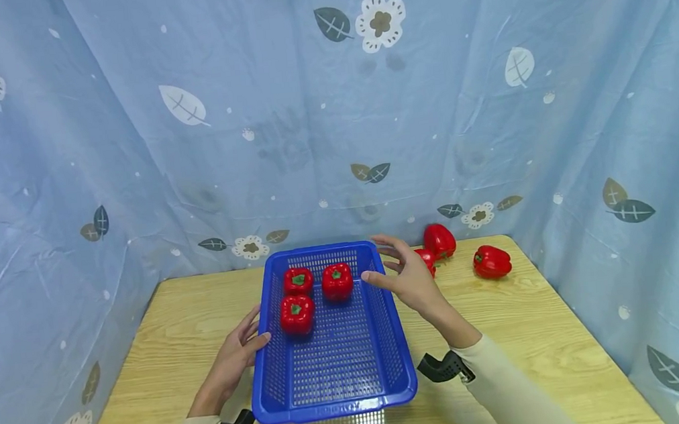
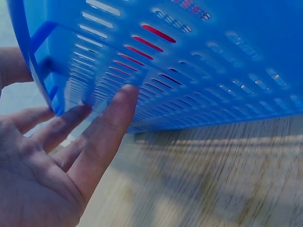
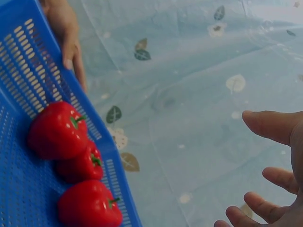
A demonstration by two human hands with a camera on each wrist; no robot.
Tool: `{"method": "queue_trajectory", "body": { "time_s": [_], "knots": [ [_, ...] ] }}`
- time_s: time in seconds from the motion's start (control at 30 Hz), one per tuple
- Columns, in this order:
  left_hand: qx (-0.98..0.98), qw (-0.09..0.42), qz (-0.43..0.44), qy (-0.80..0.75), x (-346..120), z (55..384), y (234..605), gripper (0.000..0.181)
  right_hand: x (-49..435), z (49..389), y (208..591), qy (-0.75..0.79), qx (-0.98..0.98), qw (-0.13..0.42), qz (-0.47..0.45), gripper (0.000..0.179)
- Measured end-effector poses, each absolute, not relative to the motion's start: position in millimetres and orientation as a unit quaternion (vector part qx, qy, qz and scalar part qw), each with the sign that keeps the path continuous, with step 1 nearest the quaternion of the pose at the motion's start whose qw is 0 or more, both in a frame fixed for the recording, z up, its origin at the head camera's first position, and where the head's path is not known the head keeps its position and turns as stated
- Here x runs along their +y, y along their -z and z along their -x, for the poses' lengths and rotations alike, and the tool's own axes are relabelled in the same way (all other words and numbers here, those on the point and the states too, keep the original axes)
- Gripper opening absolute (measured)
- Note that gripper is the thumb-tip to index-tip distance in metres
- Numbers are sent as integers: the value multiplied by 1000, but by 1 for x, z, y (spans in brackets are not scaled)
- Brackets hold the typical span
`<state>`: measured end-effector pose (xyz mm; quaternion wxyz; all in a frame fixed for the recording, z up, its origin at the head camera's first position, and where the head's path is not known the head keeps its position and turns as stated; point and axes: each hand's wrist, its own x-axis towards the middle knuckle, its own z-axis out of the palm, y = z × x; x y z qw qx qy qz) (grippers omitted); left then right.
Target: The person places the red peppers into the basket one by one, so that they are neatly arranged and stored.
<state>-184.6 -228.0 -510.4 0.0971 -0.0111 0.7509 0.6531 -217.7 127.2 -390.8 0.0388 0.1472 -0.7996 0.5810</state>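
A blue plastic basket (image 1: 335,370) with slotted walls holds three red bell peppers, grouped at its far end: a back-left pepper (image 1: 298,281), a right pepper (image 1: 337,282) and a nearer one (image 1: 296,314). My left hand (image 1: 233,356) grips the basket's left side, thumb at the rim and fingers (image 2: 111,116) against the slotted outside. In the left wrist view that side stands raised over the wood. My right hand (image 1: 409,280) is beside the far right corner, fingers spread and thumb apart. The right wrist view shows a gap between this hand (image 3: 284,175) and the basket.
Behind my right hand lie two more red peppers, one partly hidden (image 1: 426,259) and one by the curtain (image 1: 439,241). Another pepper (image 1: 492,262) lies farther right on the wooden table (image 1: 544,329). A blue patterned curtain (image 1: 285,142) surrounds the table's back and sides.
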Motion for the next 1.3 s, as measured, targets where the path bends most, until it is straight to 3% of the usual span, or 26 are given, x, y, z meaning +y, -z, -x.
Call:
{"method": "queue_trajectory", "body": {
  "time_s": [0.67, 1.3],
  "knots": [
    [745, 102, 15, -659, -230, 184, 508, 76, 189, 232, 396, -568, -813, 58, -116, 67],
    [747, 99, 19, -657, -227, 185, 510, 76, 255, 242, 411, -544, -833, 68, -76, 75]
  ]
}}
